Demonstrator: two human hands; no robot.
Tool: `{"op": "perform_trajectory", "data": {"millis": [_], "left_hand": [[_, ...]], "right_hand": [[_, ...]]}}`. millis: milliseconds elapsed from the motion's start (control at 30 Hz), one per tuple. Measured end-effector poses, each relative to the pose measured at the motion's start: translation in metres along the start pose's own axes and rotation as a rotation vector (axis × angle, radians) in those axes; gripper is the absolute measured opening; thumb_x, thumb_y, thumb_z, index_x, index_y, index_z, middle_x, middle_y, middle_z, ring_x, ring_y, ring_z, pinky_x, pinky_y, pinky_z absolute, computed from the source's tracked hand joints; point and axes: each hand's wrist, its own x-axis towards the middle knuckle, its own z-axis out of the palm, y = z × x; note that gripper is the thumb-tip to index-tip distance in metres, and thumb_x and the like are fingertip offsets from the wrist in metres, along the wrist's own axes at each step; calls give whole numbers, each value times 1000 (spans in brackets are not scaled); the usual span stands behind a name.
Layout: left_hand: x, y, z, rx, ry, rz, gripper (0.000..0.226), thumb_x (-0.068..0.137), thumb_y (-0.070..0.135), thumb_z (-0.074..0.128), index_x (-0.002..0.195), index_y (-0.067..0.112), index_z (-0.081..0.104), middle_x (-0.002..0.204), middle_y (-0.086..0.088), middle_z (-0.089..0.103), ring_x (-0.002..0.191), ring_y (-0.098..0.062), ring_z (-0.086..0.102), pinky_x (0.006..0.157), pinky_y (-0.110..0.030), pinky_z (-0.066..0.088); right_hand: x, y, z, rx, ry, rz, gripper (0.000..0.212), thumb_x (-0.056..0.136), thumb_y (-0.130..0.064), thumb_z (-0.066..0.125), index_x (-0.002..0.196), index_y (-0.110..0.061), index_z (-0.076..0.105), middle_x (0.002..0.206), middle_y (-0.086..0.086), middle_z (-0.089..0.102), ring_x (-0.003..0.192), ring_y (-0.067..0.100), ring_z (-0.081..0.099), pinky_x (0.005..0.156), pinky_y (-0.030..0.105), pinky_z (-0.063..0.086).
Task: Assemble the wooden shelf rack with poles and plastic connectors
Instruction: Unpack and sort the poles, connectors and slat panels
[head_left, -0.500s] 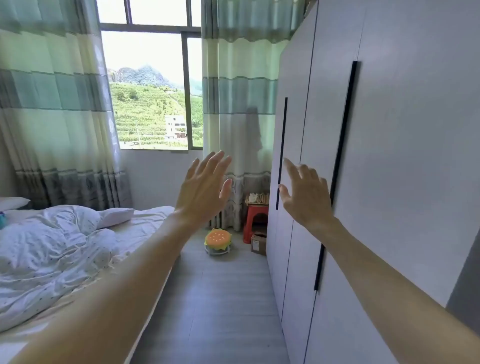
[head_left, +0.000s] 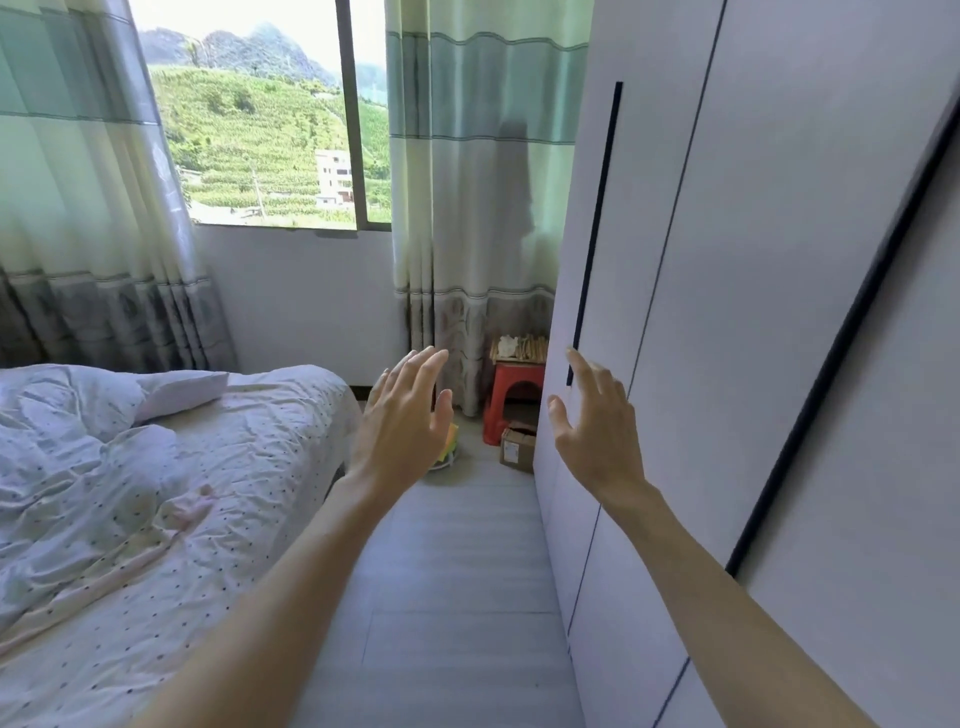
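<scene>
A pile of light wooden rack parts (head_left: 520, 348) lies on a red plastic stool (head_left: 511, 397) in the far corner, between the curtain and the wardrobe. My left hand (head_left: 402, 415) is stretched out in front of me with straight fingers, holding nothing. My right hand (head_left: 597, 421) is also held out with spread fingers and is empty, close to the wardrobe door. Both hands are well short of the stool. Poles and plastic connectors are too small to tell apart from here.
A tall grey wardrobe (head_left: 753, 312) lines the right side. A bed with white dotted bedding (head_left: 156, 493) fills the left. Between them runs a narrow strip of grey floor (head_left: 457, 597). A small cardboard box (head_left: 517, 447) and a burger-shaped toy (head_left: 449, 447) sit near the stool.
The view has tilted down and moved closer along the aisle. Both hands sit lower in the view, and my left hand now covers most of the burger toy.
</scene>
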Motion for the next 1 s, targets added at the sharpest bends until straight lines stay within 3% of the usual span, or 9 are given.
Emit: {"op": "perform_trajectory", "data": {"millis": [233, 1000], "left_hand": [[81, -98, 94, -102, -36, -167, 43, 94, 14, 51, 135, 6, 45, 141, -11, 46, 133, -25, 39, 109, -44, 34], [433, -343, 407, -63, -154, -244, 39, 95, 10, 48, 133, 2, 48, 139, -12, 47, 136, -24, 35, 112, -34, 27]], "right_hand": [[90, 48, 104, 42, -73, 44, 53, 93, -20, 54, 143, -15, 35, 140, 5, 44, 127, 21, 41, 102, 36, 35], [484, 242, 439, 225, -241, 76, 54, 94, -17, 52, 144, -16, 32, 143, 3, 42, 133, 15, 34, 107, 24, 26]]}}
